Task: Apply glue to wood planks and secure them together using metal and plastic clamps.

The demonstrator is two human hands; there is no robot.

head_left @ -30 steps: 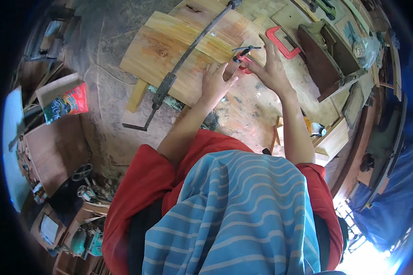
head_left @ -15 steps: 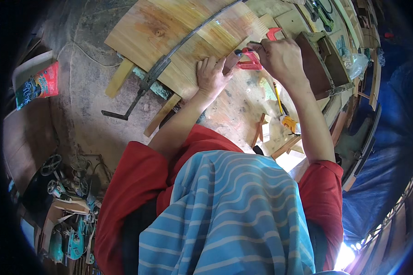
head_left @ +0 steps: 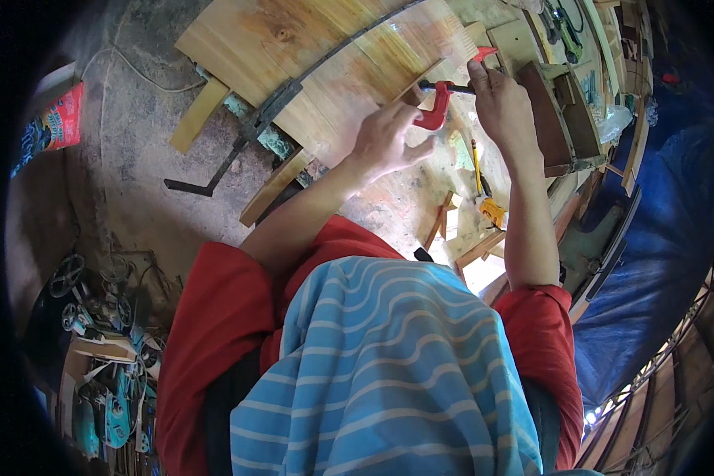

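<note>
I see my left hand (head_left: 385,136) gripping the red clamp (head_left: 436,111) by its jaw body at the near edge of the glued wooden panel (head_left: 325,55), and my right hand (head_left: 500,103) closed around the clamp's dark screw bar and red handle end. I judge the clamp rigid, fairly heavy metal, not fragile; best held by the frame, turned at the handle.

Red clamp (head_left: 436,111) partly behind fingers (head_left: 408,119)
</note>
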